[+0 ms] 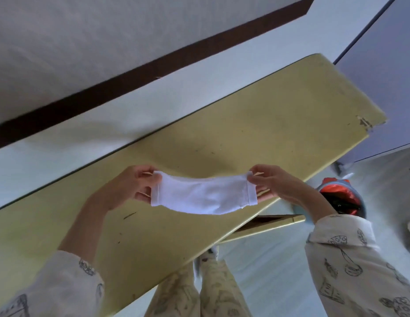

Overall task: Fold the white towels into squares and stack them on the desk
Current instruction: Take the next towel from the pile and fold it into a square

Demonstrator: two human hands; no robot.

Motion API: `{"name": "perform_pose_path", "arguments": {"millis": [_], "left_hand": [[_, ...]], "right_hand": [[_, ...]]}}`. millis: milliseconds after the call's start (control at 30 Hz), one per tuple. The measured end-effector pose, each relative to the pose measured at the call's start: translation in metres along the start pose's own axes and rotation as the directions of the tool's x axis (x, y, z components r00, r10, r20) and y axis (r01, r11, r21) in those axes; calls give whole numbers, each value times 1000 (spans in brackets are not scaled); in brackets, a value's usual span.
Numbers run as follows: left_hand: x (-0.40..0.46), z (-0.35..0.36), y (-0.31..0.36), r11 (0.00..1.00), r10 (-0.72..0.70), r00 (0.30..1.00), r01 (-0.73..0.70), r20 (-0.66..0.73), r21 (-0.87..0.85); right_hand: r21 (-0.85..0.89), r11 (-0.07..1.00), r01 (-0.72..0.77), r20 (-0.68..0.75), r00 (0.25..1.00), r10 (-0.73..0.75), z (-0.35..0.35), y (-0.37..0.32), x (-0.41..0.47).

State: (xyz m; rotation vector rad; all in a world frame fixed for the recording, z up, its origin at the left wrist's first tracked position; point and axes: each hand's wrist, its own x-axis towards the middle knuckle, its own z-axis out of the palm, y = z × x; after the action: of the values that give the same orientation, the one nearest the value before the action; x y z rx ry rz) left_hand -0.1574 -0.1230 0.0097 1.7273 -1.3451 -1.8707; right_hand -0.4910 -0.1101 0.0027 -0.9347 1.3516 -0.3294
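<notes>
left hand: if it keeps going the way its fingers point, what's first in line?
The left hand points right along the white towel it pinches, so that comes first, then the right hand holding the other end. Both hang above the yellow desk; depth is unclear.

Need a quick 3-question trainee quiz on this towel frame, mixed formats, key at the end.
1. True or false: the white towel lies flat on the yellow desk.
2. Which hand holds the towel's end nearer the bin with red contents? A) left hand B) right hand
3. Fill in: no folded ____ shows on the desk yet.

Key
1. False: it is held stretched between both hands above the desk.
2. B
3. stack
</notes>
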Motion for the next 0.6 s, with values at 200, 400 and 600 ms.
{"name": "perform_pose_path", "arguments": {"millis": [200, 400, 600], "left_hand": [[-5, -21, 21, 999, 34, 998, -33, -46, 41], [74, -21, -2, 970, 190, 872, -96, -452, 222], [90, -6, -52, 989, 139, 866, -97, -481, 111]], "right_hand": [[11, 1000, -3, 33, 999, 3, -15, -32, -3], [-268, 961, 74, -377, 909, -175, -14, -17, 80], [-420, 903, 93, -541, 773, -332, 4, 25, 96]]}}
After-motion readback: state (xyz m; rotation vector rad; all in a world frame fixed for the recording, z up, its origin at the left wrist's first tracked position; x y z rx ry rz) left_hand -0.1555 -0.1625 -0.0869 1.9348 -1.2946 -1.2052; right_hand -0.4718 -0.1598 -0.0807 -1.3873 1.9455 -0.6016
